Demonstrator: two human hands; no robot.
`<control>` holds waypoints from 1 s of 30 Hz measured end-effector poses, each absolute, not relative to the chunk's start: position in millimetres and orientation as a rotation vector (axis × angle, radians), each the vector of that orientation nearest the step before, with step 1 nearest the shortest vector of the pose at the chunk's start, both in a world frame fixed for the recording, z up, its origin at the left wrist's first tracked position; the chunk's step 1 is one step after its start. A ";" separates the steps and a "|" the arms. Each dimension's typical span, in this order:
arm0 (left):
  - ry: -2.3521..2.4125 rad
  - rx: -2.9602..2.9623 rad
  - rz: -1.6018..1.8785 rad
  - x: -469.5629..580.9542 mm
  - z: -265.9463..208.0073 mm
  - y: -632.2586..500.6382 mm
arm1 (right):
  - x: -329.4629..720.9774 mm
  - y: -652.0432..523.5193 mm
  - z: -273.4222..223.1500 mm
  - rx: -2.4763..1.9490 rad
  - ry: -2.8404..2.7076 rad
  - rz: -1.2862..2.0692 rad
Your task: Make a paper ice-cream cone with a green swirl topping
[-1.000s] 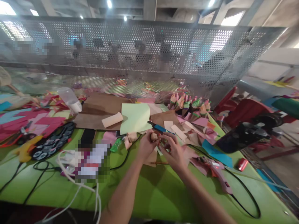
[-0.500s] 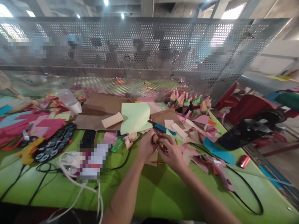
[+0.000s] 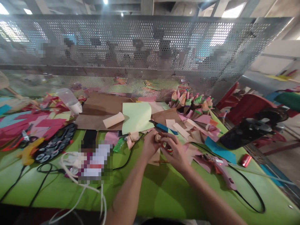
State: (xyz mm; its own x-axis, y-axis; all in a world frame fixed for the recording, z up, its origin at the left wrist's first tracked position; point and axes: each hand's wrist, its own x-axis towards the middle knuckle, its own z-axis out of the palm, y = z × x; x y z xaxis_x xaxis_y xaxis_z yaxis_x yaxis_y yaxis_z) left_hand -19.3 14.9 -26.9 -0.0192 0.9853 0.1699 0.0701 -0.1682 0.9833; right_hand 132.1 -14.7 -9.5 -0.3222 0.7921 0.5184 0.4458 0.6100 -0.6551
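My left hand (image 3: 150, 147) and my right hand (image 3: 174, 150) meet over the middle of the green table (image 3: 161, 190). Between their fingertips is a small tan rolled piece (image 3: 157, 137), likely paper, with fingers of both hands closed on it and partly hiding it. Something red and green shows just under my right palm; I cannot make out what it is. A tan paper scrap (image 3: 154, 160) lies flat below the hands. Just beyond them rest a blue pen-like tool (image 3: 167, 128) and a pale green paper sheet (image 3: 137, 116).
A pink glue gun (image 3: 222, 172) with a black cord lies to the right, near a red can (image 3: 246, 160). Paper cones (image 3: 187, 101) stand at the back right. On the left are a yellow glue gun (image 3: 30, 153), scissors (image 3: 25, 136) and a white cable (image 3: 103, 200).
My hands stay together at nearly the same spot, with the fingers shifted slightly around the small tan piece. The view has moved a little; nothing else has visibly changed.
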 end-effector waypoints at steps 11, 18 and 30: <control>1.324 1.696 1.287 -23.0 -28.7 16.6 | 129.8 -13.8 -10.8 -0.991 -1.999 0.522; 1.238 1.669 1.278 -23.4 -30.6 16.9 | 129.9 -15.3 -9.5 -1.003 -1.930 0.532; 1.134 1.448 1.294 -26.3 -39.2 19.6 | 129.2 -12.3 -11.6 -1.007 -2.004 0.607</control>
